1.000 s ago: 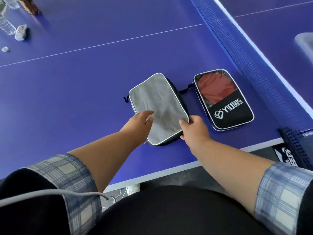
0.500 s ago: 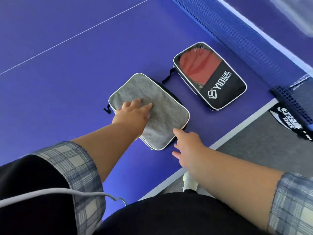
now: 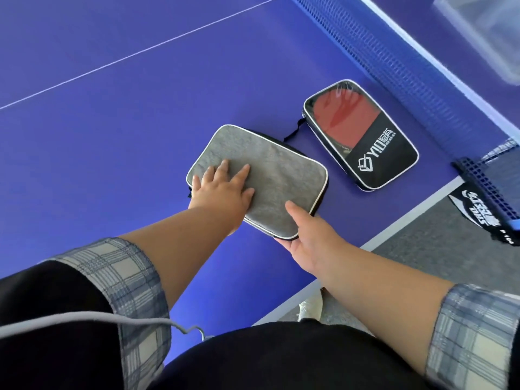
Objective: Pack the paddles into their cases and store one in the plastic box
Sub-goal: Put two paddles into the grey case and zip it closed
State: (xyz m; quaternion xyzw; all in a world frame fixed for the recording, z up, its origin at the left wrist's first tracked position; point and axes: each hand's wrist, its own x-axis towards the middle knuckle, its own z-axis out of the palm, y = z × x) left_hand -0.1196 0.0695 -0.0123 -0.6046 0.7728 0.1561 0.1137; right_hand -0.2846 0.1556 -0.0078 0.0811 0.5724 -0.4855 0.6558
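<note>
Flat on the blue bench, the left hand presses the grey case with fingers spread while the right hand grips its near corner, beside the black "YIO" case showing a red paddle.

A blue bench with a thin white centre line and white edge stripe fills most of the view. A dark blue net with a white top band crosses the upper right, its post clamp at the edge. Below lies grey carpeted floor, evenly lit
</note>
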